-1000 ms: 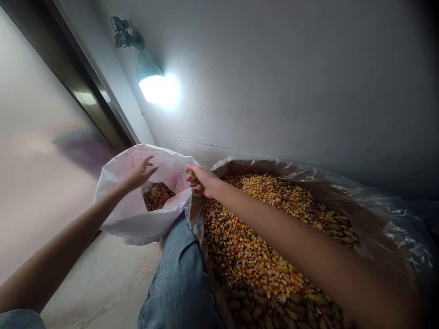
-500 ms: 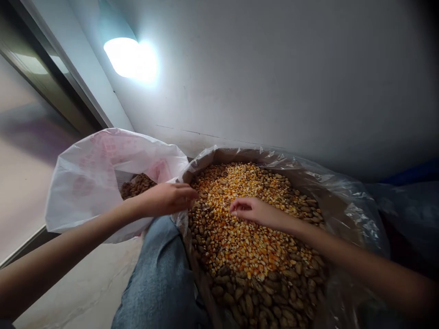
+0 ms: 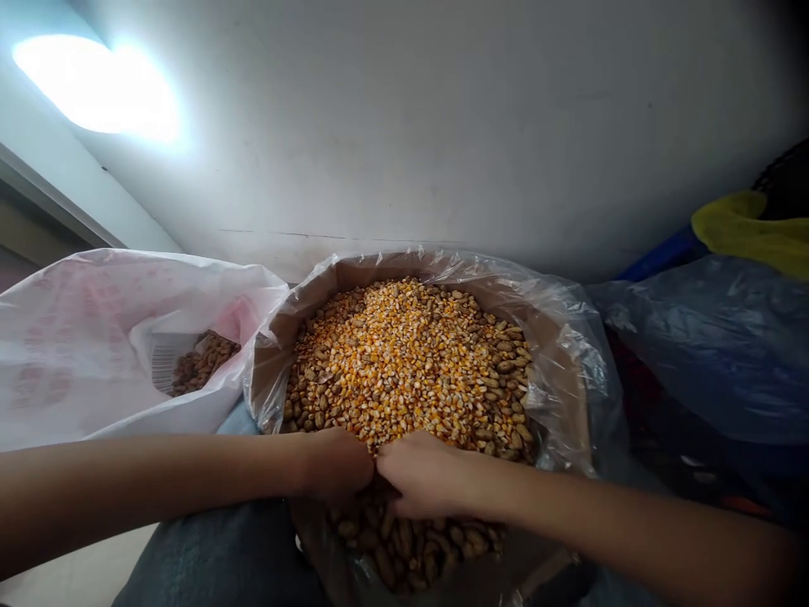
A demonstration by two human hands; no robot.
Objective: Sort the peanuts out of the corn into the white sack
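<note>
Your left grip (image 3: 341,462) and right grip (image 3: 420,474) meet over the peanuts (image 3: 404,548), which lie beneath and on their near side, corn kernels (image 3: 410,371) just beyond; with fingertips hidden, you can't tell whether either clasps anything. Expect light, rough, crackable shells: pinch gently around the waist.

Over the corn kernels (image 3: 404,362), the plastic-lined container (image 3: 572,409) is open from above, leaving a way down, though the wall (image 3: 442,143) stands close behind its far rim. Nearer, the left hand (image 3: 338,464) and right hand (image 3: 420,476) (close together) partly block the peanuts (image 3: 436,548), and the white bag (image 3: 76,337) crowds the left side.
</note>
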